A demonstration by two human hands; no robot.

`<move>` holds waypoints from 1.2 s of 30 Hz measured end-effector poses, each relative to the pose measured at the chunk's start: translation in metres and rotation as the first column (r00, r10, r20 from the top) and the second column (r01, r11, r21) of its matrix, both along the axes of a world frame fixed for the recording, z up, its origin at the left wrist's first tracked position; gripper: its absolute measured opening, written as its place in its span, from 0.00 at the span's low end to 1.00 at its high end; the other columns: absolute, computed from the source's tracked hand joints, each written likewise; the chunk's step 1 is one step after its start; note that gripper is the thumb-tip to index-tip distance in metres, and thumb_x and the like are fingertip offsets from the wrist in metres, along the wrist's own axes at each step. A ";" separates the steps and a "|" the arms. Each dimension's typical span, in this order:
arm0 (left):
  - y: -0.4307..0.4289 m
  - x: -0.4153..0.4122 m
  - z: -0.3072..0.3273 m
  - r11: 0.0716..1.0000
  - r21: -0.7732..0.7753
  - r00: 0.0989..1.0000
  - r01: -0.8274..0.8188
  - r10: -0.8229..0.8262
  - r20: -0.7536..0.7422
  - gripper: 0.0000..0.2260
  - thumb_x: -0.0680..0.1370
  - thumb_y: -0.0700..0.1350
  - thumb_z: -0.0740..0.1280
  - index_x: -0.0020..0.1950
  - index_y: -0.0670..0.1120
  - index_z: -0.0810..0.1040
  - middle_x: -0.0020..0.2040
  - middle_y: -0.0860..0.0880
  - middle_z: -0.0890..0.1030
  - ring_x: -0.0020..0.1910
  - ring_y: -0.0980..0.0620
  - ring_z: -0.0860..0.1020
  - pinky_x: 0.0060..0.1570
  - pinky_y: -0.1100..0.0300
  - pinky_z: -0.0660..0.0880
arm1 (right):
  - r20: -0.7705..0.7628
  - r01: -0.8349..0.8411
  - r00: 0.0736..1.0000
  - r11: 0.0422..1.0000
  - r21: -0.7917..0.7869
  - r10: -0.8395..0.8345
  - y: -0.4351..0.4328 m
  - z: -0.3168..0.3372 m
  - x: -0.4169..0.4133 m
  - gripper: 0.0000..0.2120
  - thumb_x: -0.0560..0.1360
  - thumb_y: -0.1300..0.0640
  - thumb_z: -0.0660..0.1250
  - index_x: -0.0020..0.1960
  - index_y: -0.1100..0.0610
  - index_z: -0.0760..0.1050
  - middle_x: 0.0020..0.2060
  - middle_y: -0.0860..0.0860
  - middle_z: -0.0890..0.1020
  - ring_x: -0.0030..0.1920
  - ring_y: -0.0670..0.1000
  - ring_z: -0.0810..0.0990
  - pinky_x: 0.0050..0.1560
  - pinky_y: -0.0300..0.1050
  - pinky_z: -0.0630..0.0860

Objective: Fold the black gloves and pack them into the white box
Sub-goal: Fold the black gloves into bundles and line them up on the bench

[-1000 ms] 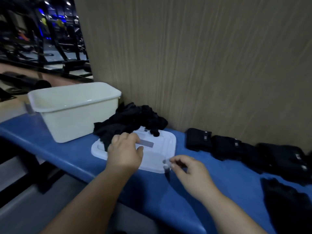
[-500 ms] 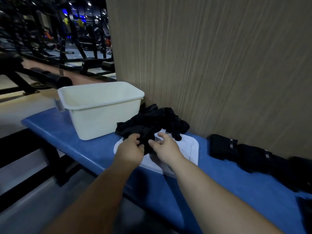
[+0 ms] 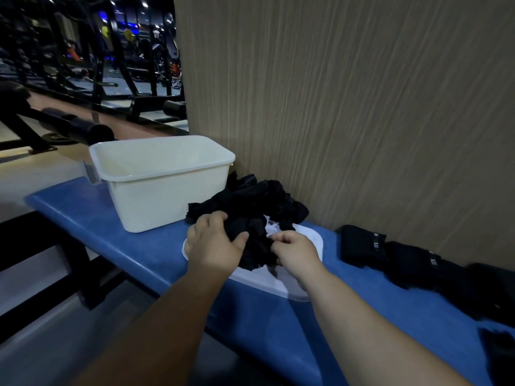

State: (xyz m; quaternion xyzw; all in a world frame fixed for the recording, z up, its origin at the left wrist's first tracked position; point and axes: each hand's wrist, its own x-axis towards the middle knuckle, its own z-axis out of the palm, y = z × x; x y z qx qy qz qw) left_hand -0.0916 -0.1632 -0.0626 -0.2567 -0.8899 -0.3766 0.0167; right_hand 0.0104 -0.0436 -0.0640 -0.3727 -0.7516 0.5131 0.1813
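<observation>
A heap of loose black gloves (image 3: 250,204) lies on the blue bench beside the wall, spilling onto a flat white lid (image 3: 312,238). My left hand (image 3: 214,243) grips one black glove (image 3: 250,246) from the heap's near edge, thumb and fingers curled round the fabric. My right hand (image 3: 295,252) pinches the same glove on its right side. The open white box (image 3: 167,188) stands upright just left of the heap, and what shows of its inside holds nothing.
Folded black gloves (image 3: 362,243) sit in a row along the wall on the right of the blue bench (image 3: 111,227). More black fabric (image 3: 498,355) lies at the bench's near right. A wood-grain wall rises behind. Gym machines stand at far left.
Both hands moved from the lid's front edge up to the heap and took hold of a glove. The view has shifted left and closer.
</observation>
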 end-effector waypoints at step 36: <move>0.064 0.155 0.029 0.544 0.437 0.374 0.716 -0.828 0.417 0.06 0.79 0.51 0.64 0.53 0.55 0.80 0.50 0.57 0.83 0.51 0.62 0.80 0.54 0.67 0.75 | -0.402 0.101 0.875 0.913 -0.396 -0.271 0.018 0.015 0.236 0.23 0.70 0.49 0.69 0.62 0.58 0.75 0.56 0.61 0.82 0.60 0.63 0.78 0.65 0.63 0.70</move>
